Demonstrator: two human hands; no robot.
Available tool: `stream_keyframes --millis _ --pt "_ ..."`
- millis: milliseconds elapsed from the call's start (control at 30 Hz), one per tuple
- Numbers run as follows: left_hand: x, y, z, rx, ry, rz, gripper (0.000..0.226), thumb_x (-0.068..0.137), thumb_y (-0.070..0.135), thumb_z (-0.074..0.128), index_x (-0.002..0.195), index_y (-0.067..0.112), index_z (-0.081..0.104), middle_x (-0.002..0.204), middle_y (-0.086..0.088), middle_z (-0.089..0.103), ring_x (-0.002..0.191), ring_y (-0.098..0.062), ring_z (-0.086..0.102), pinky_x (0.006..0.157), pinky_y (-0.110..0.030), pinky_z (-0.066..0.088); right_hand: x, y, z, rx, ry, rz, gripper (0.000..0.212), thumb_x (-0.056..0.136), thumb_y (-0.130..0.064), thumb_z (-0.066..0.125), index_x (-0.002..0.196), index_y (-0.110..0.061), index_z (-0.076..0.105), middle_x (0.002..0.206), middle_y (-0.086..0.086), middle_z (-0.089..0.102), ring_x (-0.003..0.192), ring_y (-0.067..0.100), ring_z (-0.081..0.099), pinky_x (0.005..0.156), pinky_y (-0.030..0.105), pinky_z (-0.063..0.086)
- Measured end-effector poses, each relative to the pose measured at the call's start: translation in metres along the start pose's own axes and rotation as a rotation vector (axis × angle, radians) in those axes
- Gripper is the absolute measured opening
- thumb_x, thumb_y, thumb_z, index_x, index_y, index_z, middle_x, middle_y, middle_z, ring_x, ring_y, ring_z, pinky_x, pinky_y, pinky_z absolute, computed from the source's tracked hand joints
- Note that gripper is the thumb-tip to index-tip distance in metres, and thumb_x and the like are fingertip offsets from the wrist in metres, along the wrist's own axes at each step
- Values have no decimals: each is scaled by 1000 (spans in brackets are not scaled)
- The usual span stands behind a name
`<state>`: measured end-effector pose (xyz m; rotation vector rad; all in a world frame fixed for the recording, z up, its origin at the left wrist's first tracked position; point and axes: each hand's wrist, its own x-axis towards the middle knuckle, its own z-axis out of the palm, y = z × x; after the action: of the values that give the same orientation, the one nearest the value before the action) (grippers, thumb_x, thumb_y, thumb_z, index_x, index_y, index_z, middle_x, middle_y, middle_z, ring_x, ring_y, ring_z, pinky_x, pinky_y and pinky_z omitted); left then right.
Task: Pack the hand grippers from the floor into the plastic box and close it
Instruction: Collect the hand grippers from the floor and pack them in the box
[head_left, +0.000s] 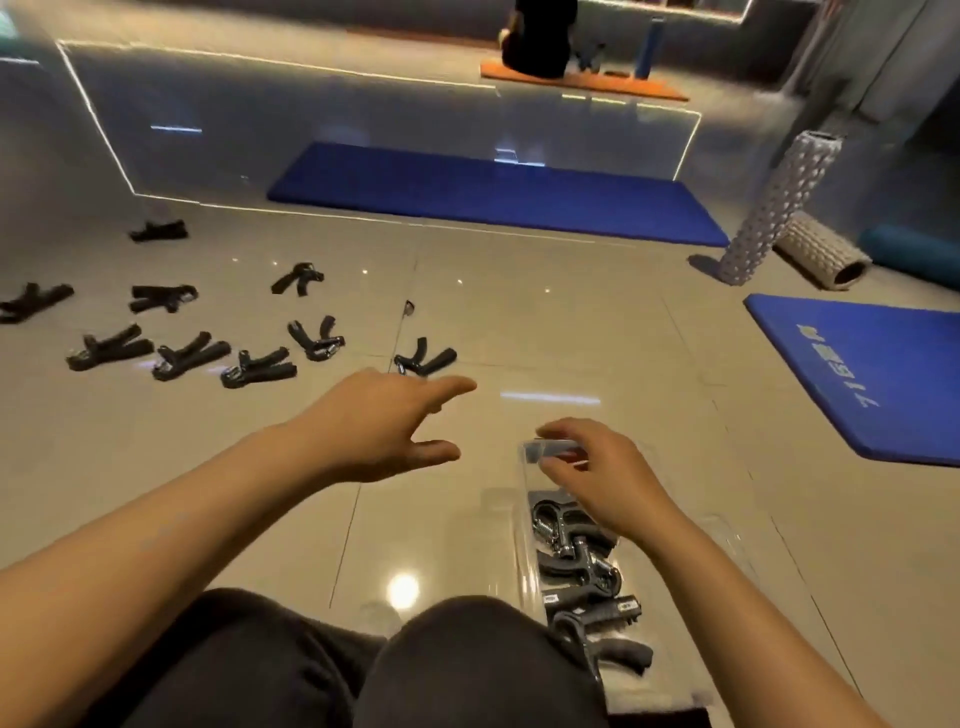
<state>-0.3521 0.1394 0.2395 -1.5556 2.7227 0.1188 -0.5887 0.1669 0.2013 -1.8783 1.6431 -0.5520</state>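
Note:
A clear plastic box (524, 525) lies on the tiled floor in front of my knee, with several black hand grippers (582, 566) inside it. My right hand (597, 478) hovers over the box's far end, fingers loosely curled, holding nothing that I can make out. My left hand (384, 421) stretches forward with straight, spread fingers, just short of a single black hand gripper (423, 357) on the floor. Several more hand grippers (192, 353) lie scattered on the tiles to the left.
A long blue mat (493, 197) lies ahead and another blue mat (878, 374) to the right. Two grey foam rollers (779, 208) stand and lie at the right. A seated person (540, 36) is on an orange mat far back. My knee (467, 670) is at the bottom.

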Motion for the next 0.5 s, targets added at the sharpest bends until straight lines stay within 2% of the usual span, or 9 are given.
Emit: stream_keyframes --millis 67,100,200,300,400,500 --pt "-29 4 -10 -177 126 -136 63 86 59 49 141 41 26 121 13 57 97 -8 56 86 -29 48 0 -53 -1 18 4 -81 32 89 -28 61 121 -27 58 122 -8 58 97 8 59 86 28 49" --pt "-43 5 -10 -214 135 -173 59 86 59 50 139 42 29 116 14 58 92 -6 56 83 -28 49 -2 -74 0 18 4 -113 33 89 -30 61 121 -27 58 121 -8 58 96 8 59 85 28 49" --pt "-70 -11 0 -152 23 -225 48 87 56 51 130 38 43 104 13 63 91 -9 57 82 -31 51 -10 -114 7 -35 -9 -174 32 90 -34 59 121 -27 58 120 -9 59 94 8 59 84 27 49" --pt "-76 -31 1 -111 18 -294 44 88 55 50 128 34 47 103 10 64 96 -12 58 82 -33 50 -14 -128 8 -79 -36 -182 31 90 -36 58 120 -28 59 118 -10 60 92 6 58 81 24 48" --pt "-78 -36 2 -124 13 -283 44 89 56 48 127 35 46 103 11 63 93 -9 57 76 -26 47 -6 -130 11 -138 -41 -172 31 90 -37 58 120 -29 58 119 -10 59 93 6 58 82 24 49" --pt "-79 -48 4 -172 -26 -295 43 89 57 48 126 36 47 102 13 63 89 -5 57 76 -22 47 16 -131 28 -171 44 -173 34 91 -39 56 123 -29 55 123 -10 57 102 8 56 86 27 49"
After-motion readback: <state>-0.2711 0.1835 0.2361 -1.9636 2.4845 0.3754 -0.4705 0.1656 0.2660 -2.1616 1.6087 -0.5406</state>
